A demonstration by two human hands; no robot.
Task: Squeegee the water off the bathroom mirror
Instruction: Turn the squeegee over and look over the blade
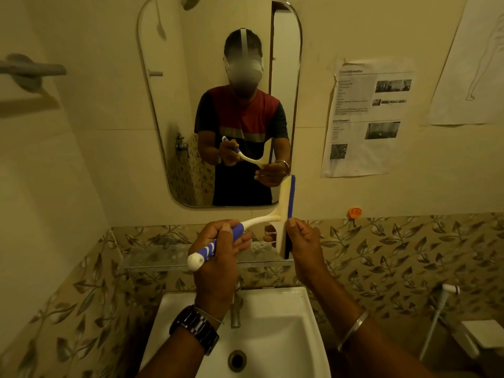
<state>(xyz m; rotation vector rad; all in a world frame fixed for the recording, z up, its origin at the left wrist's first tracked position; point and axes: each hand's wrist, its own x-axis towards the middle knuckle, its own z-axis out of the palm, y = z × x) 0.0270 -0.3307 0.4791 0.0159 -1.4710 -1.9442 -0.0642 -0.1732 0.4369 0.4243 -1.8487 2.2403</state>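
Note:
A rounded wall mirror (174,110) hangs above the sink and reflects a person holding the tool. The squeegee (283,208) is white with a blue blade and a blue-and-white handle. It is held in front of the mirror's lower right corner, blade upright, apart from the glass. My left hand (218,257) is wrapped around the handle. My right hand (302,246) pinches the lower end of the blade head. Water on the mirror is too faint to make out.
A white sink (286,317) with a metal tap (236,309) sits directly below. A glass shelf (158,257) runs under the mirror. Printed papers (362,118) are taped to the right wall. A grey towel bar (30,69) juts from the left wall, and a hose (439,312) hangs at lower right.

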